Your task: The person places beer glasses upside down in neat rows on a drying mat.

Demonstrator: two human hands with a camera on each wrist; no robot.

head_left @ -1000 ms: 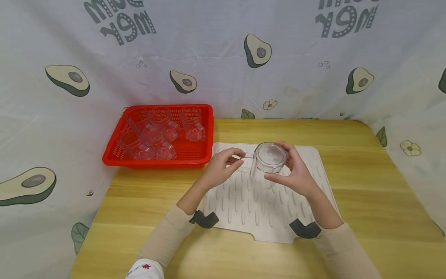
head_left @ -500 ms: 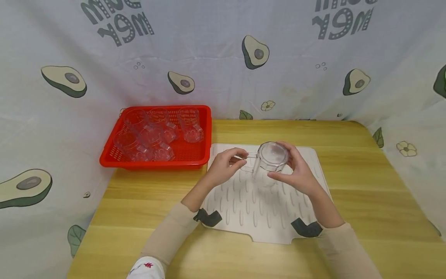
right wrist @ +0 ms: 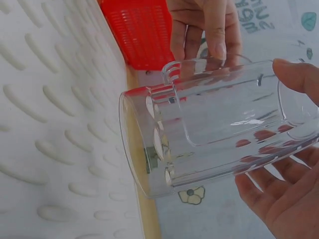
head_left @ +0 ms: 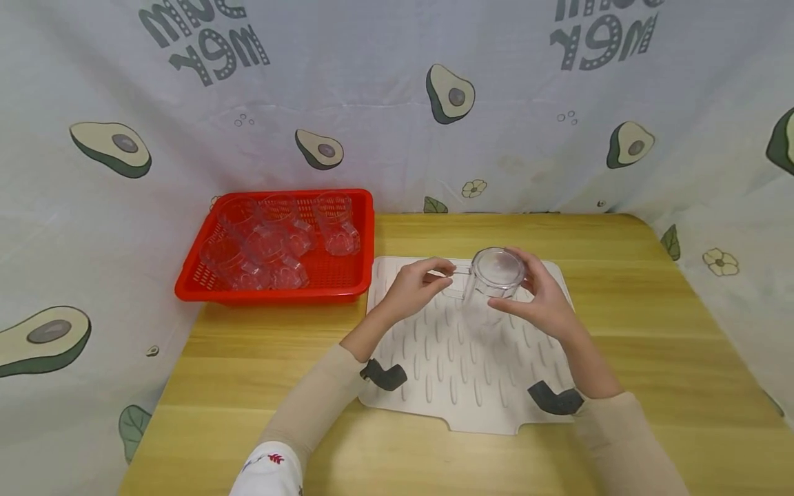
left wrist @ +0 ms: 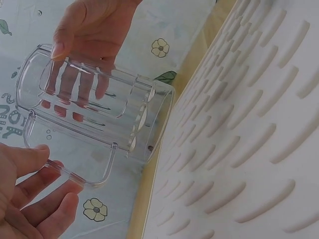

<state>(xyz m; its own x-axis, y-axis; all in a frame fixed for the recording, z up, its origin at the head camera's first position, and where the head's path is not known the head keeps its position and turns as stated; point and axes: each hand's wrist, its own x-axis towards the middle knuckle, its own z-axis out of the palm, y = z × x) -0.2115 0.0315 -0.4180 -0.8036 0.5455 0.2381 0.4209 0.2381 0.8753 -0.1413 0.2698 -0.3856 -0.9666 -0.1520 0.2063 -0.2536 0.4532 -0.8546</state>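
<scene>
A clear mug [head_left: 498, 267] is held upside down over the white ribbed mat [head_left: 459, 406], its base facing up and its rim toward the mat. My left hand [head_left: 423, 288] pinches the handle between thumb and fingers, as the left wrist view shows with the handle [left wrist: 89, 184]. My right hand [head_left: 547, 302] grips the body near the base, thumb on the near side and fingers round the far side. In the right wrist view the mug's rim [right wrist: 130, 149] looks raised off the mat, though the exact gap is hard to judge.
A red plastic basket [head_left: 347, 293] stands left of the mat, with several clear mugs [head_left: 335, 224] lying in it. The wooden table [head_left: 657, 344] extends round the mat. A printed cloth [head_left: 384, 103] hangs behind and at the sides.
Both hands have shifted slightly right and a little away from me, carrying the inverted mug with them. The grips stay the same. The whole head view has drifted slightly.
</scene>
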